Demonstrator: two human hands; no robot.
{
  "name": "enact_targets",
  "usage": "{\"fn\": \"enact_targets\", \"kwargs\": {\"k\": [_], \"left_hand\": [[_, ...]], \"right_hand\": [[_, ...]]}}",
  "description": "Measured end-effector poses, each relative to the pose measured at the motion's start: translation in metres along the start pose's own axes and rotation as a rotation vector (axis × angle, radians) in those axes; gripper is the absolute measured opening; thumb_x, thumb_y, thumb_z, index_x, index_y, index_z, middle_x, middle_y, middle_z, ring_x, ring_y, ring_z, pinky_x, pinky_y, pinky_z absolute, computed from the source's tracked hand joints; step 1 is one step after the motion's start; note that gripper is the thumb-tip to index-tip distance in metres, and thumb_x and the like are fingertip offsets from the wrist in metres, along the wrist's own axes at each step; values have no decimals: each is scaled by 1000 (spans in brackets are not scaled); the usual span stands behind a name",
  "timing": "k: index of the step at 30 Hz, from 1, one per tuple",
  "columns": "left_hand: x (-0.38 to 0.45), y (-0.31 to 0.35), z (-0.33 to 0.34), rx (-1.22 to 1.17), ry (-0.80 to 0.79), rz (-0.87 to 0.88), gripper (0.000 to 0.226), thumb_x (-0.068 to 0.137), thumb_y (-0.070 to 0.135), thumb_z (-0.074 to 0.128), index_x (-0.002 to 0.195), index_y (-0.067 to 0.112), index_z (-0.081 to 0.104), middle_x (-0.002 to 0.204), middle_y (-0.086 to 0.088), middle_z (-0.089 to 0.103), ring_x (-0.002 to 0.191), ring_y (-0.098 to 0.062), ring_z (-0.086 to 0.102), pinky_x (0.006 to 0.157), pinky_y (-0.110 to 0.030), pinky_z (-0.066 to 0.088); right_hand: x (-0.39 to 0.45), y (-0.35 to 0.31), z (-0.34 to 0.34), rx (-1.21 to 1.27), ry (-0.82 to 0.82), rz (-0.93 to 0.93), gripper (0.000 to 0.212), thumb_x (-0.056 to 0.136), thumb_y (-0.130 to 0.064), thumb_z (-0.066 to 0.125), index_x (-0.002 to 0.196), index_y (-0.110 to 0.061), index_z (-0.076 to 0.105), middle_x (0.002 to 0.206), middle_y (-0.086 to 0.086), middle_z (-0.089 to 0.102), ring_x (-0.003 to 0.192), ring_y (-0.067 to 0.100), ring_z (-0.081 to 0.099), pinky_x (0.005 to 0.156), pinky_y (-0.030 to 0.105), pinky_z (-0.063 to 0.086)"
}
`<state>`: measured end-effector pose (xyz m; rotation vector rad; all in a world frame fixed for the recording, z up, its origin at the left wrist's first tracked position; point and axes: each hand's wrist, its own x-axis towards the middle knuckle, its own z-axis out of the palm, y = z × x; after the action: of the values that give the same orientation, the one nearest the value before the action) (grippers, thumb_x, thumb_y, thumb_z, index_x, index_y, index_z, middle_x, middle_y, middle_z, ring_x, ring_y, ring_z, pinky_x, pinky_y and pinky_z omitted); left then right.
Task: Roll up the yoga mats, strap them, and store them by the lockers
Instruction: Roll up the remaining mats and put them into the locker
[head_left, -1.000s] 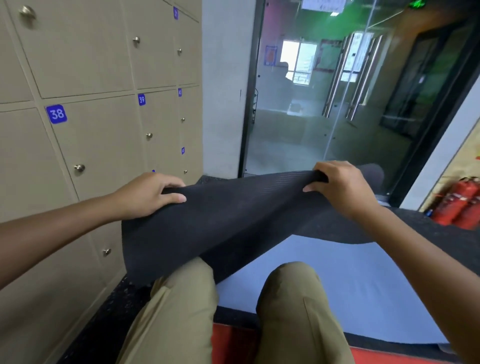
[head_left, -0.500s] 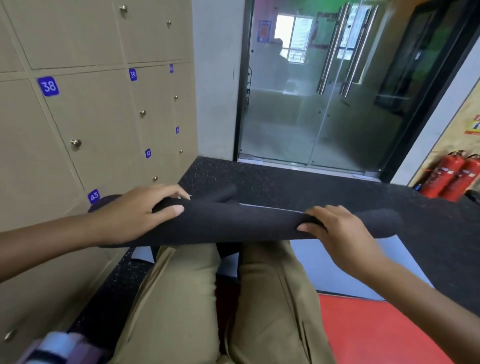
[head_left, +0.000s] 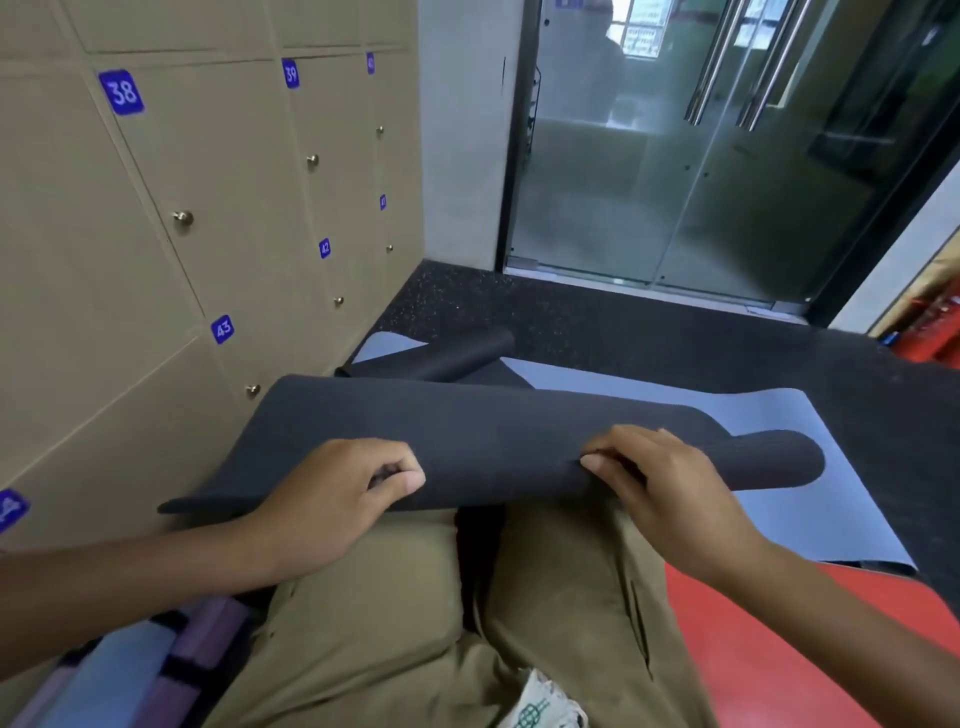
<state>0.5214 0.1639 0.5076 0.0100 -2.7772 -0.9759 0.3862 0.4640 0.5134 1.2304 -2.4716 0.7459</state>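
1. Beige wooden locker wall with blue number tags (head_left: 197, 218) fills the left side and is cut off at the top and left edges; tags 38, 39, 42, 43 are readable, the farther ones too blurred.
2. Frosted glass double doors with steel bar handles (head_left: 675, 171) stand ahead; what's behind is a haze, can't make it out.
3. Black speckled rubber floor (head_left: 597, 322) runs from the door sill to the mat, open strip between them.
4. Black-backed yoga mat with a pale blue face (head_left: 493, 441) lies across the person's knees, partly rolled. Its far end curls into a loose roll just beside the lockers. The right part lies flat, blue side up.
5. Red floor mat (head_left: 769, 634) sits under the blue sheet, cut off at the bottom right.
6. Khaki trousers (head_left: 374, 623) hide the mat's near edge.
7. Left hand (head_left: 332, 499) pinches the mat's near fold, thumb on top.
8. Right hand (head_left: 660, 483) has its fingers curled round the roll; fingertips probably tucked under, hidden.
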Motion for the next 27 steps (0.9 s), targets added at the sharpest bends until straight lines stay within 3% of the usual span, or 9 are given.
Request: {"fn": "enact_targets", "kwargs": {"k": [6,12,16,19,22,27], "left_hand": [[-16,17,2,-84,-12,-107,19,92,23,72,74,28,73,62,18,63,62,-4,57,61,-14,40],[-26,15,16,-206,-130,-177,12,93,22,72,85,27,66,58,5,62,51,-6,44,55,-18,35],[-25,15,25,-198,-131,-155,13,93,20,73,83,28,67,74,7,68,53,-8,49,54,-15,36],[-29,9,27,-135,-96,-56,20,92,18,75,79,31,67,85,12,64,66,-13,57,60,-16,41],[-28,0,28,32,-2,144,11,95,31,70,84,34,68,89,15,62,85,-14,57,74,-22,42],[-18,-16,31,87,36,372,26,92,43,67,92,20,77,92,16,63,87,-8,55,81,-21,43]], "right_hand": [[-23,-10,-7,184,-7,101,10,91,-38,63,87,-29,63,87,-14,61,80,5,60,71,8,40],[-46,-6,4,216,-122,186,17,91,-22,75,83,-30,62,84,-15,63,78,6,61,69,9,39],[-58,-3,12,68,-11,19,9,98,-21,67,89,-19,66,90,-11,57,83,12,55,80,19,42],[-61,-5,16,-115,21,-160,13,100,-14,59,92,-10,69,92,0,61,80,28,53,73,37,41],[-63,-7,17,-263,56,-284,11,98,-6,61,95,-6,71,93,4,65,81,31,58,70,36,37],[-68,-3,18,-337,52,-389,16,98,-4,60,105,2,73,101,14,68,83,34,61,70,40,43]]}}
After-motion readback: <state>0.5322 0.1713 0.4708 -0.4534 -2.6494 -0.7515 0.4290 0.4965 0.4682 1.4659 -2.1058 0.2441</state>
